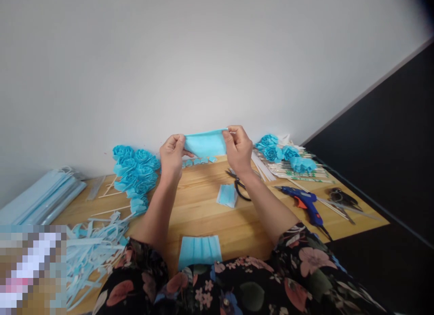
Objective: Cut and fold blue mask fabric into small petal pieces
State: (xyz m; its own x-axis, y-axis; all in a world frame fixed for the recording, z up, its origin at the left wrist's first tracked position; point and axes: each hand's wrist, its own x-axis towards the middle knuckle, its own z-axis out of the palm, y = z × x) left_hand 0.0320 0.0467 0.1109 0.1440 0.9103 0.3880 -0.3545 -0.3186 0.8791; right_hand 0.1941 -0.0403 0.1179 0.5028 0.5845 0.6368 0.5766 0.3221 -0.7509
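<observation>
Stretched between my two hands, above the table, is a light blue piece of face mask fabric (205, 143). Its left end is pinched between the thumb and fingers of my left hand (172, 153). My right hand (238, 148) grips the right end, thumb toward me. Below my right wrist lie black-handled scissors (241, 190), partly covered by the arm, beside a small cut blue mask piece (226, 195). Another pleated blue mask piece (199, 251) rests at the table's front edge, close to my body. Several tiny folded blue pieces (200, 161) sit in a row behind.
Blue fabric roses (136, 170) on sticks are bunched at left, with cut strips (96, 247) in front and stacked masks (44, 193) further left. On the right are a blue glue gun (305, 202), more blue roses (271, 148), white strips (263, 166) and a black tool (342, 197).
</observation>
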